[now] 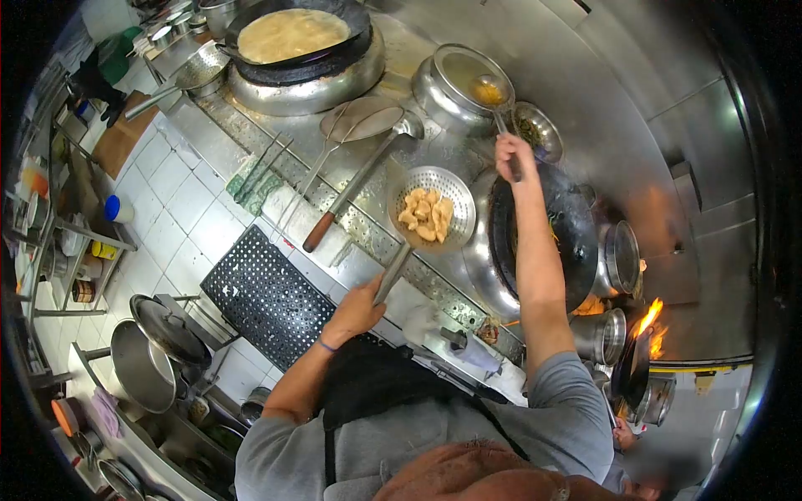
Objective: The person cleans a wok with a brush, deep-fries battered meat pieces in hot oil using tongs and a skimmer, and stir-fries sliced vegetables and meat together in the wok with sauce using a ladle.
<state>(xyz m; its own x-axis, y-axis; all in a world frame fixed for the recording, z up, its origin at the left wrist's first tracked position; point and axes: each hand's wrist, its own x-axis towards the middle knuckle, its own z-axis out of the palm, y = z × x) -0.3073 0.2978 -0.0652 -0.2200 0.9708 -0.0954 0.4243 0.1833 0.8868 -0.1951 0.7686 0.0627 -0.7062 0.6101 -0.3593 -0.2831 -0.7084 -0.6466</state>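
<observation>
My left hand [356, 312] is closed around the handle of a perforated skimmer [403, 185], which holds several pale golden fried pieces [428, 215]. In front of me, my right hand [515, 157] grips a ladle [499, 119] by its handle. The ladle's bowl lies over a metal pot [428, 90], with yellowish liquid in it. Beside that pot sits a small metal bowl [547, 138] with dark green bits inside. Below my right forearm is a dark wok [576, 242], partly hidden by the arm, with a few strands of food in it.
A large wok [364, 18] of cloudy liquid stands at the back left. Another ladle [338, 203] with a wooden handle and a wire strainer [380, 123] lie on the steel counter [355, 242]. At right, flames [650, 319] rise by another person's pan [631, 367].
</observation>
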